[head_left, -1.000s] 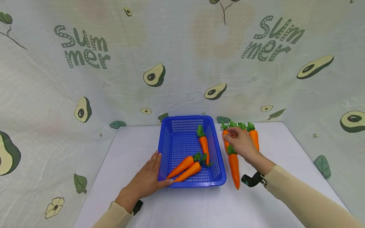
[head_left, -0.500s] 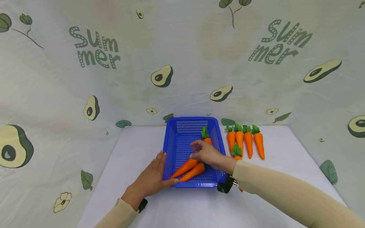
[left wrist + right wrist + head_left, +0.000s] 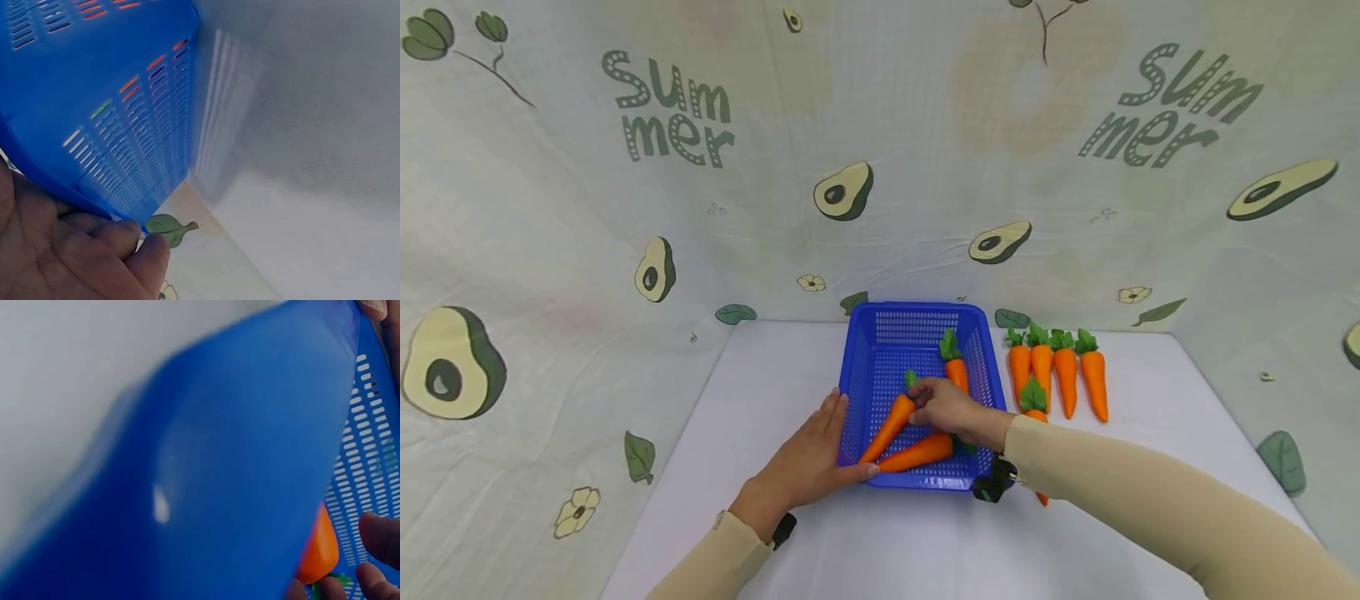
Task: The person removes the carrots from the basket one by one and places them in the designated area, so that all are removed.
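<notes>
A blue plastic basket (image 3: pixel 917 482) with slotted walls stands on the table. My left hand (image 3: pixel 805 454) rests along its left rim, fingers straight, thumb stretched over the front left corner. Inside the basket, my right hand (image 3: pixel 949 408) pinches an orange carrot (image 3: pixel 891 427) near its leafy top; the carrot lies slanted, tip towards the front left corner. Just in front of it lies another carrot (image 3: pixel 921 452), its leaves hidden under the hand. A third carrot (image 3: pixel 957 375) lies by the right wall, its lower part covered by the hand.
Right of the basket, several carrots (image 3: pixel 1064 382) lie side by side with leaves to the back. One more carrot (image 3: pixel 1033 396) lies nearer, partly under the right sleeve (image 3: pixel 1120 471). A printed cloth (image 3: pixel 917 125) hangs behind the white table (image 3: pixel 775 367).
My right hand has come from the carrots on the right into the basket and taken hold of a carrot there, which has turned more upright in view. My left hand stays at the basket.
</notes>
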`<state>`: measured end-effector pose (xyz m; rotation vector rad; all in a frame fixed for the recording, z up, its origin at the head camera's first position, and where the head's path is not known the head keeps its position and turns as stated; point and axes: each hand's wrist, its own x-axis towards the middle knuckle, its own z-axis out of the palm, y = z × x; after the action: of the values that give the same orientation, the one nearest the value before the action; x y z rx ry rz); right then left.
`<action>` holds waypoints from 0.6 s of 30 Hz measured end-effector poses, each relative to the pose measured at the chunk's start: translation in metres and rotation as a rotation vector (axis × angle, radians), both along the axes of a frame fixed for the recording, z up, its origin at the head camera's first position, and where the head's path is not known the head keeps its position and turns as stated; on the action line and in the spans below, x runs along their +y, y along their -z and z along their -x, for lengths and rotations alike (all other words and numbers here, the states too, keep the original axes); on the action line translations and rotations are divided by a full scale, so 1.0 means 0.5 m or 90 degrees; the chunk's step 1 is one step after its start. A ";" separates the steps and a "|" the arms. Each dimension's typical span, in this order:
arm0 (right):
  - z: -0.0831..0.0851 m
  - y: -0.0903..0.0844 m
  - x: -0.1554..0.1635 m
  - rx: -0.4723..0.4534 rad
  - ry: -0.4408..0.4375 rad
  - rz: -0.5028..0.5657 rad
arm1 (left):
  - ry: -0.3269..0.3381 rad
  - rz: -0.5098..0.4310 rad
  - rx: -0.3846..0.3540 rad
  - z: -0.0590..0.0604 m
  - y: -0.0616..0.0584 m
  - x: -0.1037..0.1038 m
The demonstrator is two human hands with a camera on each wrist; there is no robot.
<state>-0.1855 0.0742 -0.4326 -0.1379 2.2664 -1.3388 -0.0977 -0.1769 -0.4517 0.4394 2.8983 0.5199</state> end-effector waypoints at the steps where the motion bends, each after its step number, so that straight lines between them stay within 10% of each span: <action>1: 0.002 0.001 -0.004 -0.002 -0.001 0.000 | 0.000 -0.001 0.001 0.000 0.000 0.000; 18: 0.044 0.003 -0.043 -0.116 -0.029 0.001 | -0.016 -0.012 -0.029 -0.002 -0.006 0.002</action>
<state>-0.2075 0.0526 -0.4341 -0.0648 2.0975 -1.2759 -0.0969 -0.1760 -0.4486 0.3891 2.8616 0.5534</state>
